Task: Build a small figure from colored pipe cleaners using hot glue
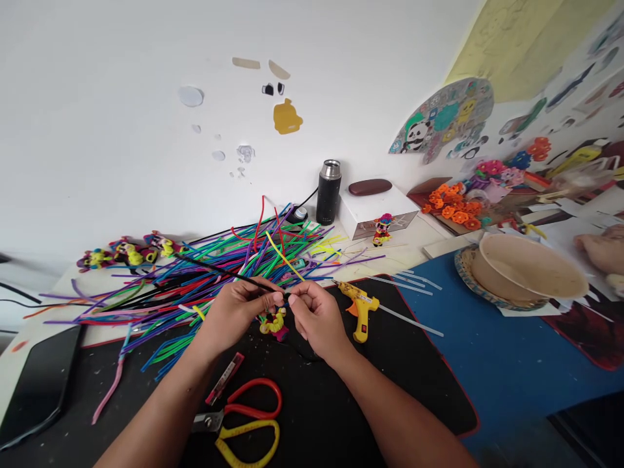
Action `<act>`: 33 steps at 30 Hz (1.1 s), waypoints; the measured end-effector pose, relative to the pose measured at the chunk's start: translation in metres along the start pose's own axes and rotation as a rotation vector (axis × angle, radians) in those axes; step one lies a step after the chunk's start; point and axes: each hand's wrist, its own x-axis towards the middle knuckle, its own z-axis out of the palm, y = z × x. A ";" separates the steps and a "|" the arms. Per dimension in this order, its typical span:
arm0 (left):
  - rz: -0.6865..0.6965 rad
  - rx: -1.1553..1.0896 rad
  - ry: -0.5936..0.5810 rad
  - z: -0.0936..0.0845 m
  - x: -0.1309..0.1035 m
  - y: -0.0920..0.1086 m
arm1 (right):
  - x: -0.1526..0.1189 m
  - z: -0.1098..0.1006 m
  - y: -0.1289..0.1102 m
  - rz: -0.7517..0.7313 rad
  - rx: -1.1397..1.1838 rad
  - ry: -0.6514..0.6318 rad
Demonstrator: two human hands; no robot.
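Over the black mat, my left hand [238, 309] pinches a black pipe cleaner [214, 268], whose long end sticks out to the upper left. My right hand [316, 318] meets it fingertip to fingertip, closed on the same pipe cleaner near its other end. Just below my fingers is a small yellow and magenta pipe-cleaner figure [273, 326]; I cannot tell whether it hangs from my fingers or lies on the mat. Behind my hands spreads a pile of coloured pipe cleaners [234, 244]. A yellow glue gun [361, 311] lies right of my right hand.
Scissors [251, 426] with red and yellow handles and a small red packet [225, 378] lie in front. At left are a phone [41, 377] and several finished figures [129, 253]. A black flask [329, 195], white box [377, 211] and beige bowl [531, 266] stand farther back.
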 end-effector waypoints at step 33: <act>-0.025 -0.167 -0.002 0.001 0.003 -0.008 | 0.002 0.000 0.000 -0.027 0.057 0.023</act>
